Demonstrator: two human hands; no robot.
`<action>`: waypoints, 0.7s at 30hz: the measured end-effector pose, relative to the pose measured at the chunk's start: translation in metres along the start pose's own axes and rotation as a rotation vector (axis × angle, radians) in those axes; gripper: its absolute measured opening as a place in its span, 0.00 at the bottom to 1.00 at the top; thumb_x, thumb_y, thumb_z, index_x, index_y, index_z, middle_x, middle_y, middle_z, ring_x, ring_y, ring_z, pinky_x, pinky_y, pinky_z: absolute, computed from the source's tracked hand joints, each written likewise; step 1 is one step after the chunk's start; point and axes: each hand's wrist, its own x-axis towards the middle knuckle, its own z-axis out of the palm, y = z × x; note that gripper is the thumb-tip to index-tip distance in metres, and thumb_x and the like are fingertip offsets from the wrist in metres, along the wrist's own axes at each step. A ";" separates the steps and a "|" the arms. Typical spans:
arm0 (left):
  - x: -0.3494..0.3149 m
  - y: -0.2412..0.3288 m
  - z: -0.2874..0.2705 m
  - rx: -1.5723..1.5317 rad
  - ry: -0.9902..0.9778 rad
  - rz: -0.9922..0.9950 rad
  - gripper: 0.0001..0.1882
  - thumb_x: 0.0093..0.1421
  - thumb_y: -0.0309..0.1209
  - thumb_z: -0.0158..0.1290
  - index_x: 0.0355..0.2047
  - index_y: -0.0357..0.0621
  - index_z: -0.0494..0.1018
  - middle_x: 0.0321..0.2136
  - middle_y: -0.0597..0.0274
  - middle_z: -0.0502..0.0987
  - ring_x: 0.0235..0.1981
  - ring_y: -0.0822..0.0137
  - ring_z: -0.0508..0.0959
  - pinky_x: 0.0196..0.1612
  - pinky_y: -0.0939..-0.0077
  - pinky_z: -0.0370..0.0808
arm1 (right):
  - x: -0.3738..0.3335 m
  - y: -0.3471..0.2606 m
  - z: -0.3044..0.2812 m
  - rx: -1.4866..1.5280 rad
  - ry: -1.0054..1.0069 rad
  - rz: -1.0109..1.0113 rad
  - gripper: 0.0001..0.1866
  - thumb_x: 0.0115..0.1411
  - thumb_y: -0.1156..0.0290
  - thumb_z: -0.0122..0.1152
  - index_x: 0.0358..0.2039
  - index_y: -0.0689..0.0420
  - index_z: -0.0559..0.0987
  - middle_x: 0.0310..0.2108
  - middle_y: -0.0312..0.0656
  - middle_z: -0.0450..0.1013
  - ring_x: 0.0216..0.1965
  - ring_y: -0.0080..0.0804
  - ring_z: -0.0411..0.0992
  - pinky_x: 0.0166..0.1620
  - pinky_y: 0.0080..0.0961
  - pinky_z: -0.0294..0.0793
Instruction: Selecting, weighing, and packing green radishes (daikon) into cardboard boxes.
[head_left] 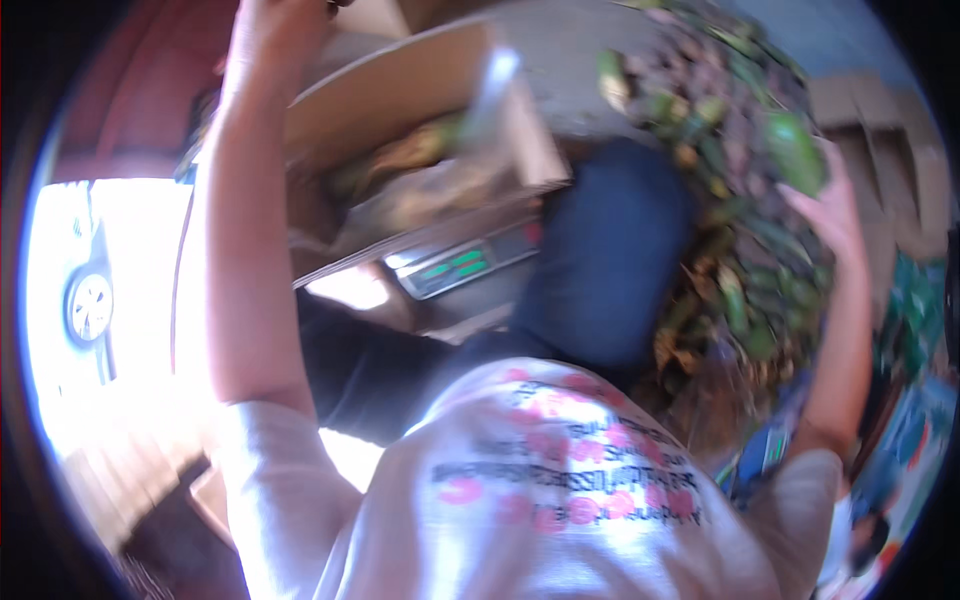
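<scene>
My right hand (828, 205) is out at the right, its fingers and thumb around the lower part of a smooth green oblong fruit or vegetable (795, 150). Beneath and beside it spreads a heap of produce (735, 150), green, yellowish and brownish-purple pieces blurred together. My left hand (285, 35) reaches up to the top edge, beyond the far left side of an open cardboard box (400, 85); its fingers are cut off or smeared. Some yellow-orange and green produce (415, 155) lies inside the box.
A scale (465, 265) with lit green digits shows just below the box. My bent knee in dark trousers (615, 250) stands between box and heap. Flattened cardboard (890, 150) lies at the right, above a green plastic bag (915, 305). A car wheel (90, 305) shows at the bright left.
</scene>
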 end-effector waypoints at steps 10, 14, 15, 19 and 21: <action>-0.091 -0.066 -0.102 -0.382 0.092 -0.136 0.20 0.63 0.33 0.58 0.53 0.38 0.73 0.41 0.65 0.79 0.40 0.76 0.76 0.46 0.81 0.73 | 0.127 -0.319 0.056 0.344 -0.368 -0.416 0.43 0.44 0.71 0.75 0.61 0.66 0.65 0.53 0.44 0.70 0.54 0.31 0.69 0.59 0.29 0.67; -0.083 -0.036 -0.105 -0.747 -0.106 -0.035 0.34 0.60 0.31 0.63 0.64 0.39 0.62 0.43 0.66 0.75 0.44 0.78 0.73 0.50 0.80 0.71 | 0.142 -0.370 0.105 0.683 -0.563 -0.343 0.48 0.44 0.71 0.79 0.63 0.65 0.62 0.55 0.43 0.67 0.56 0.29 0.66 0.60 0.29 0.65; -0.086 -0.036 -0.107 -0.790 -0.087 0.001 0.35 0.59 0.30 0.63 0.64 0.38 0.62 0.43 0.66 0.75 0.44 0.78 0.72 0.50 0.80 0.71 | 0.139 -0.384 0.113 0.747 -0.639 -0.320 0.47 0.44 0.71 0.79 0.62 0.63 0.63 0.55 0.41 0.67 0.56 0.27 0.66 0.60 0.27 0.65; -0.090 -0.036 -0.122 -0.789 0.012 0.015 0.35 0.56 0.28 0.65 0.62 0.35 0.64 0.45 0.63 0.76 0.46 0.75 0.74 0.53 0.79 0.71 | 0.130 -0.426 0.134 0.790 -0.778 -0.332 0.39 0.46 0.73 0.78 0.58 0.59 0.67 0.52 0.36 0.69 0.54 0.25 0.67 0.58 0.25 0.66; -0.093 -0.038 -0.125 -0.725 0.044 0.014 0.35 0.56 0.28 0.66 0.61 0.35 0.64 0.46 0.62 0.77 0.47 0.73 0.75 0.54 0.78 0.71 | 0.126 -0.432 0.138 0.725 -0.731 -0.367 0.39 0.45 0.74 0.78 0.57 0.59 0.67 0.52 0.36 0.69 0.54 0.24 0.67 0.58 0.25 0.67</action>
